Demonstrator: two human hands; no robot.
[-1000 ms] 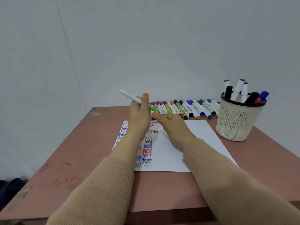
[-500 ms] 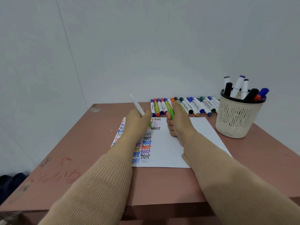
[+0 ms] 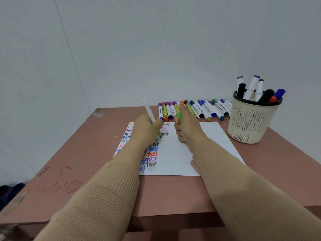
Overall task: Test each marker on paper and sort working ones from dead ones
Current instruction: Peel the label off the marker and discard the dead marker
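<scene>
My left hand grips a white-barrelled green marker, uncapped, its green tip down on the white paper beside a black "test". My right hand rests as a fist on the paper and holds the marker's green cap. The paper's left part carries columns of "test" written in several colours. A row of capped markers lies along the table's far edge, just behind my hands.
A cream mesh pen cup with several markers stands at the right rear of the brown table. The wall runs close behind the marker row. Red scribbles mark the table's left side.
The cap came off the green marker: my right hand pulled it away and settled on the paper. My left hand swung the marker upright and lowered its tip to the sheet.
</scene>
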